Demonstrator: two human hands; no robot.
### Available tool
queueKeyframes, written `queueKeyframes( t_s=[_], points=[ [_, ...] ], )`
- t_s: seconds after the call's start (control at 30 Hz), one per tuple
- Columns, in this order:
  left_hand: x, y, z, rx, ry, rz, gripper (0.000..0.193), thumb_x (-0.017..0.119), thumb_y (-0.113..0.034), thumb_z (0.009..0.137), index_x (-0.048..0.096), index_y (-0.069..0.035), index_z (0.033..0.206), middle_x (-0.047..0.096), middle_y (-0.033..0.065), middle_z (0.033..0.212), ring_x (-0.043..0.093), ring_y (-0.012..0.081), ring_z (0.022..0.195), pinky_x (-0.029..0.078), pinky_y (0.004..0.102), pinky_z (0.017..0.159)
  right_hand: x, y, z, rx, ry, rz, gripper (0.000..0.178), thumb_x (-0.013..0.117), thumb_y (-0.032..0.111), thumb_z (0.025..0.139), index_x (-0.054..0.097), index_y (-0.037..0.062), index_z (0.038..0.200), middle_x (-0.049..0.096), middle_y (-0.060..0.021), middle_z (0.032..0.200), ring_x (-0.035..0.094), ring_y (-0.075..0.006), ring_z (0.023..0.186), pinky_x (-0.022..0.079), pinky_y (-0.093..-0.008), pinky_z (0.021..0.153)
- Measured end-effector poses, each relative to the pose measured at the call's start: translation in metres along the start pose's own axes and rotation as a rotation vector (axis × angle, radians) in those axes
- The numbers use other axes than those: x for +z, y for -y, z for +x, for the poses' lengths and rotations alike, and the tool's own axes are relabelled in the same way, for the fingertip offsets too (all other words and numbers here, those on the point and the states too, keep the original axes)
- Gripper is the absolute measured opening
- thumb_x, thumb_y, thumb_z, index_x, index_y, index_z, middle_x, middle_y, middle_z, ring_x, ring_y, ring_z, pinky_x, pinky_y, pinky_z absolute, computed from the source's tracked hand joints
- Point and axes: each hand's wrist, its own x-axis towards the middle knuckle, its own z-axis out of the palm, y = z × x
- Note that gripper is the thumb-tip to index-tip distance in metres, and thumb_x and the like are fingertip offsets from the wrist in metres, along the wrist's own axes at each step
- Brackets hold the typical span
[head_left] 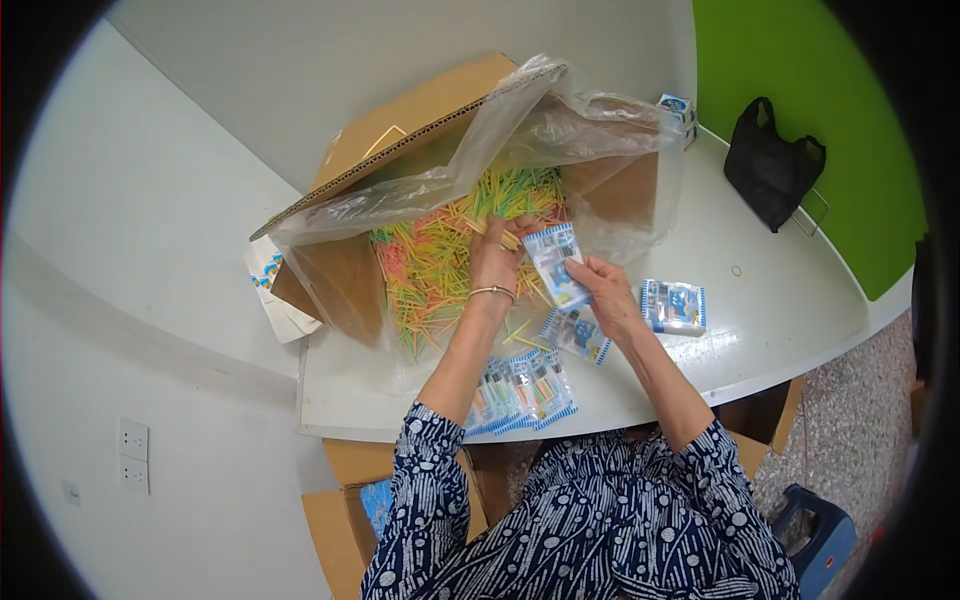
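A large cardboard box (610,188) lined with clear plastic holds a heap of thin pastel sticks (430,280) in yellow, green and pink. Over the heap, my left hand (492,265) is closed round a few of these sticks, their ends toward the mouth of a small packet. My right hand (606,290) pinches that clear, blue-and-white packet (555,262) by its side. Below it lies another packet (578,335) on the table. Near the front edge, several packets with coloured sticks inside (520,390) overlap in a row.
To the right sits a stack of flat packets (674,306) on the white table (760,330). A rubber band (736,270) and a black bag (773,165) are farther right. Open cardboard boxes (335,530) stand below the front edge, beside a blue plastic stool (820,540).
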Motion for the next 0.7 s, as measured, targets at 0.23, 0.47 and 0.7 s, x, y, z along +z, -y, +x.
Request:
queueKeyframes(
  t_s=[0.23, 0.47, 0.7],
  points=[
    [0.026, -0.017, -0.038, 0.027, 0.187, 0.139, 0.035, 0.041, -0.031, 0.098, 0.052, 0.003, 0.099, 0.061, 0.0181, 0.100, 0.062, 0.0276, 0.096, 0.051, 0.0360, 0.085, -0.028, 0.009, -0.028, 0.111, 0.143, -0.235, 0.022, 0.064, 0.020, 0.086, 0.068, -0.0008, 0.092, 0.066, -0.0016, 0.078, 0.058, -0.0045, 0.069, 0.046, -0.0188, 0.063],
    [0.035, -0.006, -0.057, -0.037, 0.299, 0.395, 0.045, 0.039, -0.036, 0.098, 0.057, 0.006, 0.102, 0.063, 0.0143, 0.097, 0.062, 0.0199, 0.093, 0.051, 0.0311, 0.081, -0.044, 0.010, -0.037, 0.118, 0.214, -0.265, 0.025, 0.065, 0.021, 0.085, 0.068, -0.0020, 0.096, 0.067, -0.0029, 0.083, 0.059, -0.0057, 0.074, 0.045, -0.0197, 0.070],
    [0.028, 0.006, -0.059, 0.037, 0.377, 0.589, 0.047, 0.036, -0.038, 0.099, 0.060, 0.003, 0.101, 0.064, 0.0095, 0.096, 0.058, 0.0121, 0.085, 0.048, 0.0258, 0.076, -0.046, 0.015, -0.042, 0.134, 0.256, -0.299, 0.026, 0.065, 0.020, 0.085, 0.068, -0.0026, 0.096, 0.067, -0.0039, 0.086, 0.058, -0.0070, 0.079, 0.045, -0.0210, 0.076]
  ],
)
